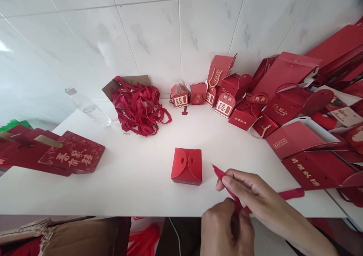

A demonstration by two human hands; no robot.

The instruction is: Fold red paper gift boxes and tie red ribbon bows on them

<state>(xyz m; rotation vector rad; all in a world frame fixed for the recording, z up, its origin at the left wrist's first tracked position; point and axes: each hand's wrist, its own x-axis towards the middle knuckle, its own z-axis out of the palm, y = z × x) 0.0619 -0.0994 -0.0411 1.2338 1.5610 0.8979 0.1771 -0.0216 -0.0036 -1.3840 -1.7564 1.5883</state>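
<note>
A small red folded box [186, 166] with two rounded top flaps sits on the white table [136, 180], just left of my hands. My right hand [249, 191] pinches a red ribbon [292, 193]; one pointed end sticks out toward the box and the rest trails off to the right across the table. My left hand [227, 227] is at the table's near edge, fingers closed on the same ribbon below my right hand.
A tangled heap of red ribbons [138, 106] lies at the back by the tiled wall. Many red gift boxes and bags [283, 97] crowd the right side. Flat red cards [70, 154] lie at left, near a clear bottle [87, 106]. A cardboard carton [65, 235] stands below the table.
</note>
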